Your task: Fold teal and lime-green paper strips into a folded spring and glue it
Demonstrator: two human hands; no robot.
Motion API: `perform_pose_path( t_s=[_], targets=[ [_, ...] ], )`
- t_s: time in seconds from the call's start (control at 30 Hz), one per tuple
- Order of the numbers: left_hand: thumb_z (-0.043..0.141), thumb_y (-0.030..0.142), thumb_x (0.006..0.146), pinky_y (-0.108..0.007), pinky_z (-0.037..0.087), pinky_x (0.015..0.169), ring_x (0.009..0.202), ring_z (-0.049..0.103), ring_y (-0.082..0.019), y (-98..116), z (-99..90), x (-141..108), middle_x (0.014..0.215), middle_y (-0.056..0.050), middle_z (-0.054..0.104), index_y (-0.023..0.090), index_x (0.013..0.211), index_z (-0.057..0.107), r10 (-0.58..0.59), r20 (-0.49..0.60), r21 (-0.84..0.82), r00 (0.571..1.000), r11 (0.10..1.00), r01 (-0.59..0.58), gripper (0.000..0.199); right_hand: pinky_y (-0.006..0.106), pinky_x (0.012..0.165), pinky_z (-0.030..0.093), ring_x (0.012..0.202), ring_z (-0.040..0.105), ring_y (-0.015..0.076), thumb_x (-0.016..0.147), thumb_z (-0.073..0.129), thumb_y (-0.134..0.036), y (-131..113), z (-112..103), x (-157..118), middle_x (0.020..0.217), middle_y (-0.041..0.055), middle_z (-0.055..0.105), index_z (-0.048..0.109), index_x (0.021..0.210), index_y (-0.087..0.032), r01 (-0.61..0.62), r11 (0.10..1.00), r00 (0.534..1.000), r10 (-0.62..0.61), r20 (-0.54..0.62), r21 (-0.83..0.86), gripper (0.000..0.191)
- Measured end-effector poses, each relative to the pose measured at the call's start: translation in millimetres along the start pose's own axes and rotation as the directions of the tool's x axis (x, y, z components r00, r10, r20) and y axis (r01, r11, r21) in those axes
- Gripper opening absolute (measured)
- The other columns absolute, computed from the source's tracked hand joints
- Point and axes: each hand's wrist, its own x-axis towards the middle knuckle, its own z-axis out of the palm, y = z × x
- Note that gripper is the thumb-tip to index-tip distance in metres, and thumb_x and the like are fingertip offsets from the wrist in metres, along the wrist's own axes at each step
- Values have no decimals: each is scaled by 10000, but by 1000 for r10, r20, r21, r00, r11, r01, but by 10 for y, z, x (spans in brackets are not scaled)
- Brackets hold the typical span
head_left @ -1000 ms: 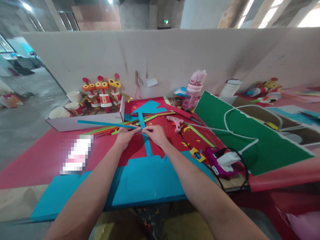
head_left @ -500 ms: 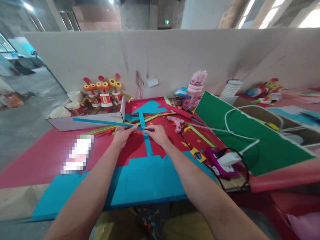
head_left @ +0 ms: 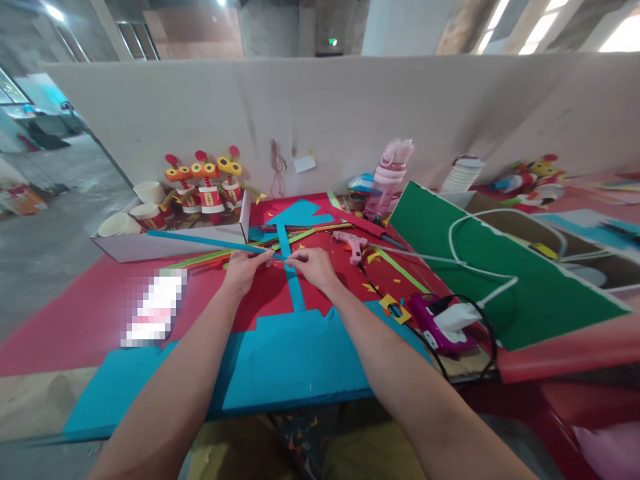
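A long narrow blue strip (head_left: 200, 241) stretches leftward from my fingers, above the red table covering. My left hand (head_left: 245, 269) pinches it near its right end. Close beside it, my right hand (head_left: 313, 265) is closed on the strip's end, thumb and fingertips together. Another blue strip (head_left: 294, 290) runs beneath, front to back, between my hands. Blue sheets (head_left: 295, 363) cover the table's front edge below my forearms. Green and orange strips (head_left: 207, 255) lie behind my left hand.
A pink glue gun (head_left: 353, 245) and purple power strip (head_left: 443, 327) with cables lie right. A white box (head_left: 195, 241) holds cups and figures at back left. A pink bottle (head_left: 387, 180) stands behind, near a leaning green board (head_left: 480, 280).
The held strip's left part has tilted slightly, its far end a little higher relative to the box. My right fingertips have shifted slightly left and drawn closer together.
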Motion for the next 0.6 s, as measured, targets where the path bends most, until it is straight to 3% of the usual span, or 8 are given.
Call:
perform_pose_path(
  t_s=[0.13, 0.3, 0.47, 0.6],
  targets=[
    [758, 365, 591, -271, 448, 623, 572, 557, -136, -20, -26, 2, 569, -35, 621, 118, 602, 675, 3, 16, 35, 1000, 999, -3, 260, 206, 540, 393, 614, 611, 139, 740, 668, -300, 1, -23, -3, 643, 8, 694, 742, 767, -173, -2, 1000, 999, 1, 49, 23, 150],
    [755, 361, 589, -261, 431, 592, 566, 557, -142, -67, 24, -28, 577, -30, 638, 131, 643, 708, -25, 49, 154, 998, 988, 17, 241, 224, 649, 432, 742, 632, 161, 712, 698, -340, 7, -7, -6, 801, 14, 723, 734, 850, -209, 78, 997, 991, -79, 105, 10, 193],
    [750, 347, 582, -273, 435, 589, 584, 574, -165, -89, 87, -57, 610, -47, 664, 133, 709, 735, -55, 76, 251, 996, 967, 34, 250, 213, 581, 366, 624, 585, 127, 780, 621, -321, 9, 26, -21, 637, -10, 678, 724, 715, -174, 103, 987, 986, -85, 144, -122, 191],
    [753, 335, 573, -275, 434, 582, 561, 564, -158, -65, 49, -41, 599, -44, 658, 133, 675, 725, -58, 53, 253, 997, 966, 43, 229, 210, 567, 348, 608, 586, 122, 787, 604, -310, 22, 22, -12, 605, -14, 665, 720, 682, -169, 95, 987, 983, -73, 167, -129, 211]
  ],
)
